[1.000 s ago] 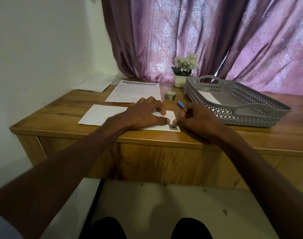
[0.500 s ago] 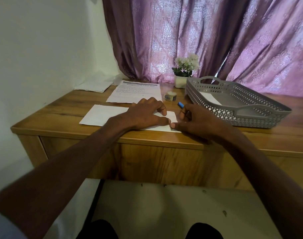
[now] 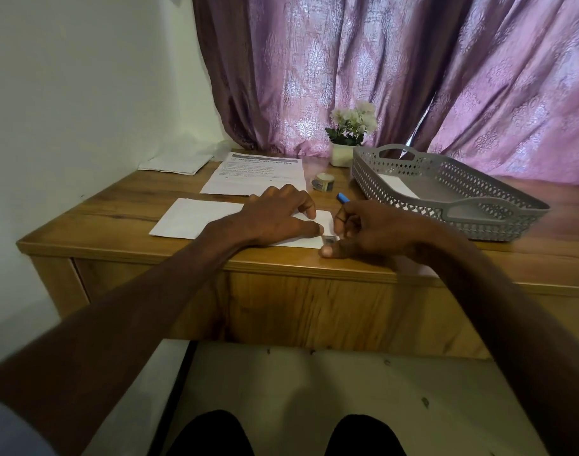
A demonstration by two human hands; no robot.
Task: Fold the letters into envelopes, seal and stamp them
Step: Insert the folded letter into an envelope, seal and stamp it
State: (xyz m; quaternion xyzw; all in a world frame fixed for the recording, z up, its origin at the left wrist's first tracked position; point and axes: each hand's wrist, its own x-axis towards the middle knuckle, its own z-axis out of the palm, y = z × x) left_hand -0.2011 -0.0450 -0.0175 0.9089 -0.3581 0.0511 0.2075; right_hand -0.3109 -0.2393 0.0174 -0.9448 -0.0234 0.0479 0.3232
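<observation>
A white envelope (image 3: 195, 218) lies flat near the front edge of the wooden desk (image 3: 123, 209). The left hand (image 3: 278, 218) rests on the envelope's right half, fingers spread and nearly straight, pressing it down. A small stamp (image 3: 328, 239) sits at the envelope's near right corner. Just right of the envelope, the right hand (image 3: 377, 230) curls its fingers round a blue-tipped stick (image 3: 343, 197), thumb flat on the desk beside the stamp. Behind the envelope lies a printed letter (image 3: 258, 176); right of it, a tape roll (image 3: 323, 182) and grey basket (image 3: 479, 225).
</observation>
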